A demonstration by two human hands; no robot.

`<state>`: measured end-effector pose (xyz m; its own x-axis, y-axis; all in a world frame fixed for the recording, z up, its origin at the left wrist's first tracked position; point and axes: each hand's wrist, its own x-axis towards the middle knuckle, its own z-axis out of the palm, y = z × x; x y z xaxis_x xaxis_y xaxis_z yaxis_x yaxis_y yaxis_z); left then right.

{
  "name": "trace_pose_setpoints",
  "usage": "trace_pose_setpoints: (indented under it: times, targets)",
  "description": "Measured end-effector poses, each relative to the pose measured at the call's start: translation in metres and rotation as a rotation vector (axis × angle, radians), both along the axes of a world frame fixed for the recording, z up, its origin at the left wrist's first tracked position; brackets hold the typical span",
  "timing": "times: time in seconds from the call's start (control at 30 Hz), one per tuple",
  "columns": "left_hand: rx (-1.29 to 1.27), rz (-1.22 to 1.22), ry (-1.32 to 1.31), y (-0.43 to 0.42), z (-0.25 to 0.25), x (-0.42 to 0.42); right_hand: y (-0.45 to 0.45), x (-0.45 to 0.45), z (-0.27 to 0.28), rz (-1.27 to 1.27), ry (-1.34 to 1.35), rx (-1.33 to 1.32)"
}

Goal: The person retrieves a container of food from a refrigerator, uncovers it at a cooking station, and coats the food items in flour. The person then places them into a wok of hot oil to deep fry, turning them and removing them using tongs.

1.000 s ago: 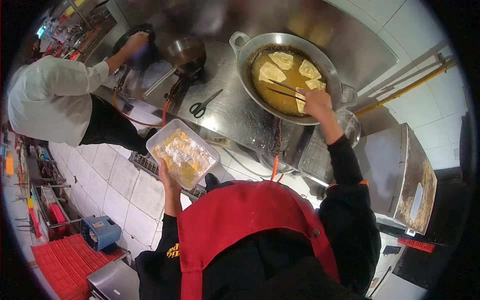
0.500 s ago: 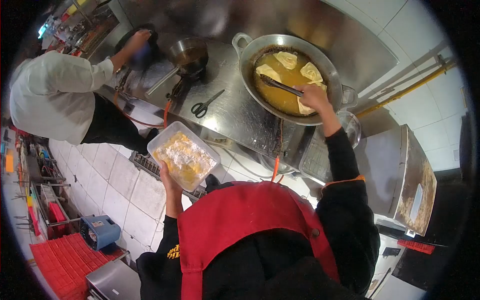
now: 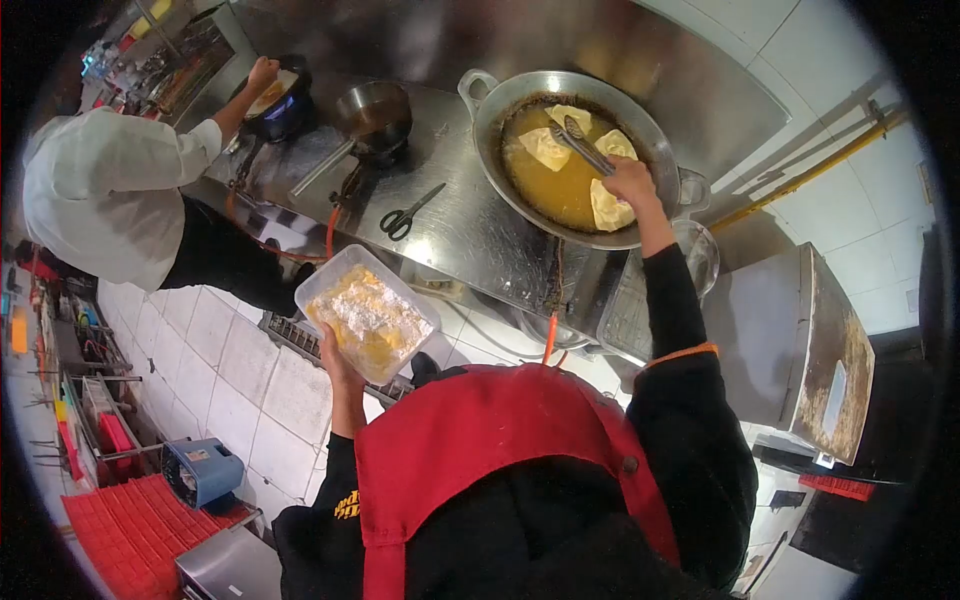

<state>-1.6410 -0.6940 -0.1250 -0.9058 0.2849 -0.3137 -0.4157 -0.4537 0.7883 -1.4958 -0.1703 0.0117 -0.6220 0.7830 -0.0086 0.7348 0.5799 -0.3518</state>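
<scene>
Your right hand [image 3: 632, 183] is closed around one pair of tongs [image 3: 585, 143], their tips reaching ahead and to the left of it, over the oil in a big two-handled wok [image 3: 487, 150]. Four pale fried wrappers [image 3: 545, 149] show in that oil — two beyond the hand to its left, one just ahead of it and one just below it — though your hand may hide more. Your left hand [image 3: 341, 362] grips one clear plastic container [image 3: 428, 318] by its near left side, fingers beneath and thumb at the rim, with floured yellow pieces inside, too heaped to count. Ahead of that hand, one pair of black-handled scissors [image 3: 399, 222] and one long-handled saucepan [image 3: 374, 118] sit on the steel counter [image 3: 462, 235]; farther left, one co-worker's hand [image 3: 263, 73] is at a dark pan [image 3: 290, 112].
</scene>
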Motion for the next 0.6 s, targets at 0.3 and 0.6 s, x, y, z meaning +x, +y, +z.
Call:
trace_pose_setpoints:
  times: [0.3,0.6]
  targets:
    - [-0.028,-0.014,-0.003,-0.001,0.003,0.0,-0.014,-0.002,-0.012,0.024,-0.119,-0.159]
    - [-0.058,-0.024,0.013,0.002,0.006,-0.002,-0.027,0.002,-0.009,0.092,-0.236,-0.098]
